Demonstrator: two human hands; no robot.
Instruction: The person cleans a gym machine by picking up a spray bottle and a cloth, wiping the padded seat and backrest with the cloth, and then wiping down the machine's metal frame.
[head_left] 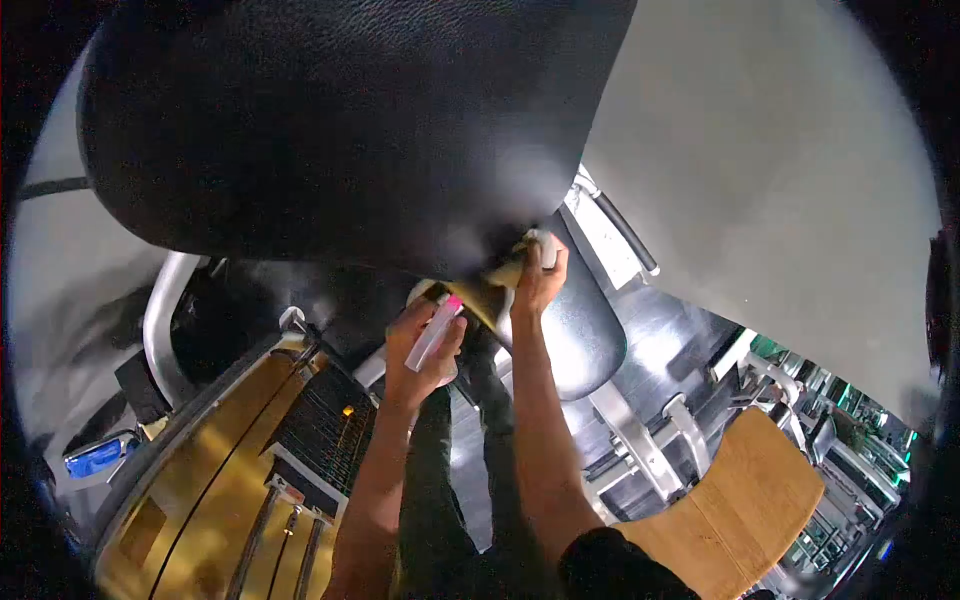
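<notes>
My left hand (425, 350) is closed around what looks like a spray bottle (434, 335), its pale long part tipped with pink. Much of the bottle is hidden behind my fingers. Farther up and to the right, my right hand (540, 275) grips a whitish cloth (546, 247) at the lower edge of a large black padded cushion (330, 130). A wet-looking sheen shows on the cushion just above that hand. Behind my right forearm sits a smaller black pad (585, 330), shiny under the light.
On the left stands a machine with a gold-toned panel (225, 450) and a weight stack (335, 420). A tan pad (735, 505) on a silver frame (635, 440) is at lower right. A black handle (627, 235) juts out by the pale wall (770, 170). A blue item (98, 458) lies far left.
</notes>
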